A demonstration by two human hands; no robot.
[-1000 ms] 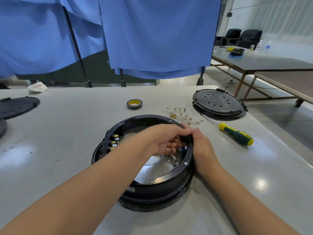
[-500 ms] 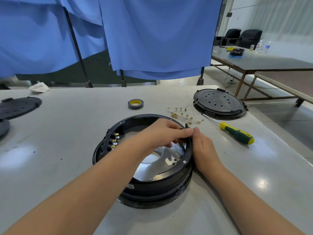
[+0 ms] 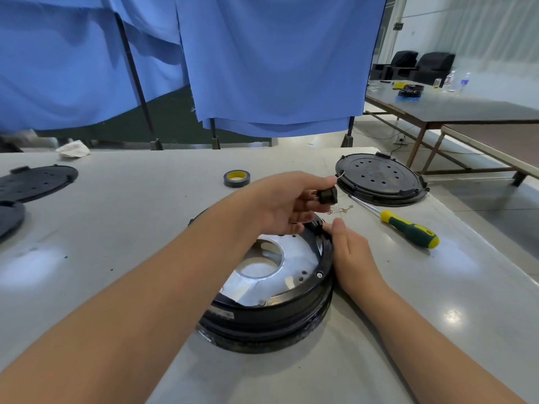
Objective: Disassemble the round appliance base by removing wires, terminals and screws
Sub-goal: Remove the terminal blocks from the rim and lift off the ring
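The round black appliance base (image 3: 280, 310) lies on the grey table with a shiny metal plate (image 3: 274, 269) inside. My left hand (image 3: 285, 205) is raised above its far rim and pinches a small black part (image 3: 327, 196) with metal terminals. My right hand (image 3: 350, 252) rests against the outside of the base's right rim, fingers straight. Several loose brass terminals and thin wires (image 3: 341, 210) lie on the table just beyond the rim, partly hidden by my left hand.
A green and yellow screwdriver (image 3: 408, 231) lies to the right. A black round cover (image 3: 379, 177) sits at the far right, a roll of tape (image 3: 236, 178) farther back. More black covers (image 3: 35, 182) lie at the left edge. Blue curtains hang behind.
My left hand has lifted away from the base's rim, bringing the small black part out with it. My right hand stays against the rim.
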